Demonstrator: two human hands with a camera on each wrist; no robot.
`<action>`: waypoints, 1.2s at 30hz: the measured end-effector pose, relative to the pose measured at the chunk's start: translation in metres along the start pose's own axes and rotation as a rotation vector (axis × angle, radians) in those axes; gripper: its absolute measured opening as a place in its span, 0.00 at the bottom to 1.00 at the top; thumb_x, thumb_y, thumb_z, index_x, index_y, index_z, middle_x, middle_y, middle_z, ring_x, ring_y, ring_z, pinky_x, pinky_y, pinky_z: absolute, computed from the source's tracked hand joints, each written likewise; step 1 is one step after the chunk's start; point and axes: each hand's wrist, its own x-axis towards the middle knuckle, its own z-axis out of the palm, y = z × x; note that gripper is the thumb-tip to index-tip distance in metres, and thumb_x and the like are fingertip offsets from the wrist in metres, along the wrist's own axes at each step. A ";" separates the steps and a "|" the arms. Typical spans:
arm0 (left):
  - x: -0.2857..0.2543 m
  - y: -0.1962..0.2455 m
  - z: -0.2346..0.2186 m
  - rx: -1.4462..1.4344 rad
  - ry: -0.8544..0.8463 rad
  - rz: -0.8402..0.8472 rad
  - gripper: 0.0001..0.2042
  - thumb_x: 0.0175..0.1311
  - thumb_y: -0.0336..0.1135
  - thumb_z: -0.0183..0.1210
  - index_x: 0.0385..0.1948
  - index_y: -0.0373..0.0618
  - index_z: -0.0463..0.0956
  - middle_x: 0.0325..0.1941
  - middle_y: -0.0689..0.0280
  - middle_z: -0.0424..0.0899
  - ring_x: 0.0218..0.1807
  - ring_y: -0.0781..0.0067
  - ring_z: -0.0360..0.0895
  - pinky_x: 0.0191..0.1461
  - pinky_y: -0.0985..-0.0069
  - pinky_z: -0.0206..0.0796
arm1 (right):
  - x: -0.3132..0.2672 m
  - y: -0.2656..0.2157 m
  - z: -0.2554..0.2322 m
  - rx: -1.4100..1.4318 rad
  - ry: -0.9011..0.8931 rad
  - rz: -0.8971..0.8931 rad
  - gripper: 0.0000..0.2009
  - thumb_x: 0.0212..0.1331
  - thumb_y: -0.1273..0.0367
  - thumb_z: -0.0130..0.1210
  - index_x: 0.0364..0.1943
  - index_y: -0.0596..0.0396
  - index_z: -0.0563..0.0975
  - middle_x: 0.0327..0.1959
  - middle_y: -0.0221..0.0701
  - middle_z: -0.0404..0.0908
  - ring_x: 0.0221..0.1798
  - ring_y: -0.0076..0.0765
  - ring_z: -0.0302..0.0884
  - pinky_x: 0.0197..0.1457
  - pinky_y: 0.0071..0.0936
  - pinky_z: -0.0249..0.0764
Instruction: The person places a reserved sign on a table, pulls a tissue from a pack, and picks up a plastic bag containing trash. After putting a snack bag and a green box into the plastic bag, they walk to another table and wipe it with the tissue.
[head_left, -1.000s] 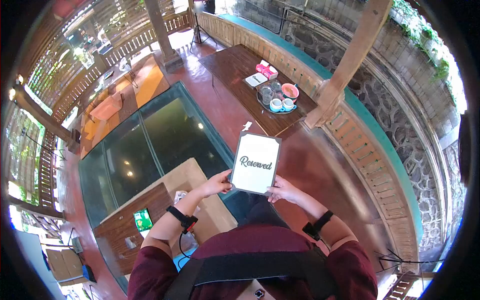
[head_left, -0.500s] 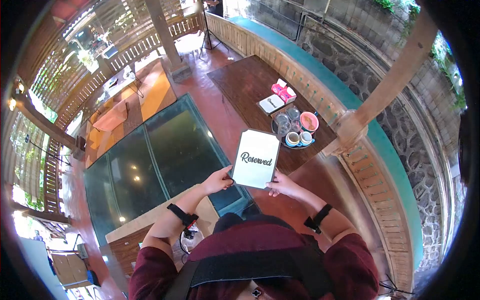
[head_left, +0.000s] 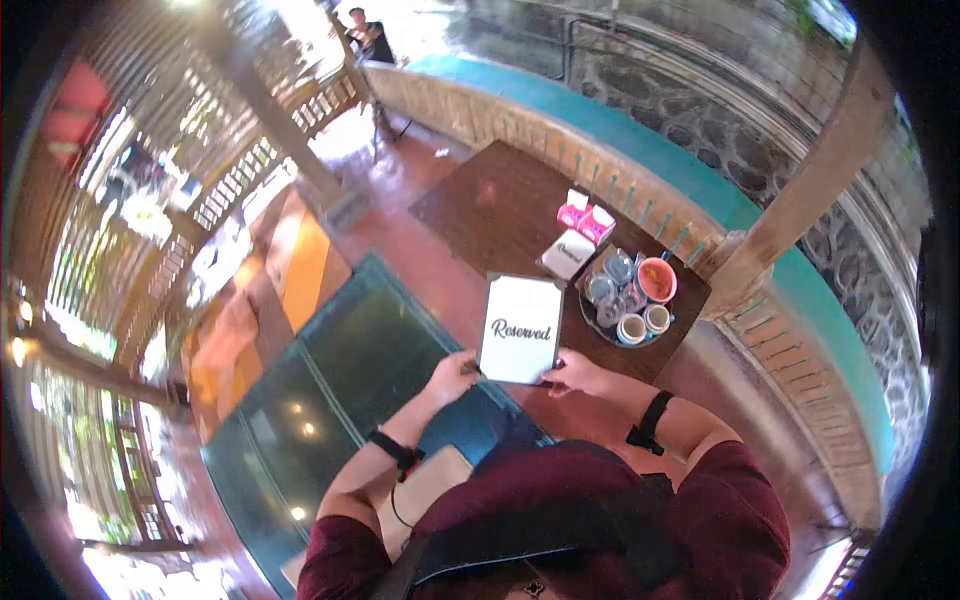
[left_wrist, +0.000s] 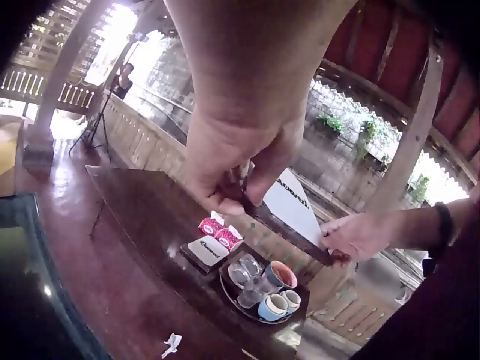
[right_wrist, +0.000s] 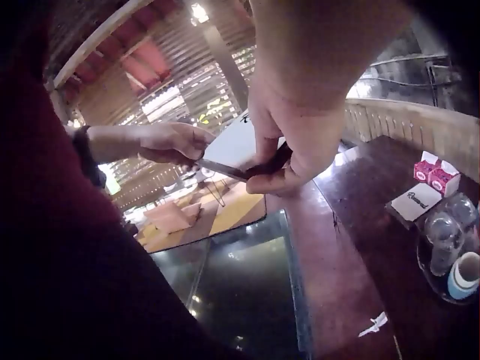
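A white "Reserved" sign [head_left: 521, 328] with dark corners and edge is held up in front of the chest, its lettering facing the wearer. The left hand [head_left: 453, 378] pinches its lower left corner, thumb and fingers on either side of the edge, as the left wrist view also shows. At the lower right corner, the right hand [head_left: 577, 372] grips it the same way. Beyond the sign stands a dark wooden table [head_left: 470, 205]. On it lie a second Reserved sign [head_left: 568, 254] and a round tray [head_left: 607, 333] with glasses, light-blue cups [head_left: 631, 328] and a pink bowl [head_left: 656, 280].
Pink tissue boxes [head_left: 587, 219] stand behind the second sign. A wooden railing [head_left: 480, 115] and a post [head_left: 800, 200] border the table's far side. Dark glass panels [head_left: 330, 370] are set in the floor at left. A person [head_left: 369, 38] is in the background.
The wearer has come nearer the dark table, and its tray now shows to the right of the held sign. The lower wooden table at left has left the view. Both hands keep their hold.
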 end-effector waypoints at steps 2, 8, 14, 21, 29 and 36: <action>0.040 -0.004 -0.021 0.066 -0.033 0.047 0.12 0.45 0.25 0.54 0.35 0.41 0.73 0.25 0.61 0.75 0.26 0.71 0.74 0.32 0.75 0.67 | 0.020 -0.010 -0.004 -0.037 0.096 0.073 0.19 0.51 0.73 0.54 0.47 0.62 0.63 0.34 0.40 0.71 0.23 0.34 0.75 0.26 0.30 0.79; 0.122 -0.013 -0.056 0.112 -0.099 -0.109 0.13 0.45 0.21 0.55 0.36 0.39 0.71 0.23 0.62 0.75 0.26 0.72 0.73 0.28 0.75 0.67 | 0.091 -0.010 -0.032 0.097 0.271 0.198 0.16 0.50 0.71 0.56 0.40 0.65 0.64 0.28 0.37 0.71 0.22 0.33 0.76 0.25 0.28 0.78; 0.245 -0.031 -0.068 0.071 -0.232 -0.072 0.16 0.47 0.20 0.54 0.41 0.35 0.69 0.27 0.62 0.76 0.29 0.74 0.74 0.30 0.78 0.69 | 0.140 -0.017 -0.087 0.033 0.394 0.203 0.20 0.46 0.68 0.60 0.40 0.63 0.66 0.26 0.36 0.73 0.21 0.29 0.75 0.21 0.24 0.75; 0.374 -0.057 -0.048 0.134 -0.399 -0.117 0.20 0.45 0.25 0.58 0.43 0.32 0.67 0.33 0.56 0.76 0.34 0.69 0.75 0.35 0.74 0.69 | 0.196 0.007 -0.164 0.044 0.598 0.126 0.24 0.44 0.69 0.61 0.43 0.67 0.63 0.24 0.37 0.75 0.19 0.27 0.74 0.18 0.22 0.70; 0.498 -0.106 0.000 0.339 -0.541 -0.083 0.17 0.44 0.23 0.56 0.40 0.34 0.71 0.32 0.57 0.78 0.33 0.63 0.76 0.36 0.71 0.69 | 0.277 0.079 -0.227 0.268 0.798 0.135 0.22 0.45 0.70 0.60 0.45 0.59 0.66 0.26 0.31 0.74 0.26 0.24 0.72 0.23 0.20 0.72; 0.570 -0.182 0.050 0.255 -0.438 -0.045 0.19 0.45 0.23 0.58 0.43 0.37 0.70 0.40 0.55 0.75 0.38 0.64 0.75 0.43 0.72 0.67 | 0.336 0.137 -0.259 0.087 1.015 0.297 0.25 0.45 0.70 0.60 0.50 0.58 0.67 0.24 0.30 0.73 0.25 0.26 0.72 0.24 0.24 0.71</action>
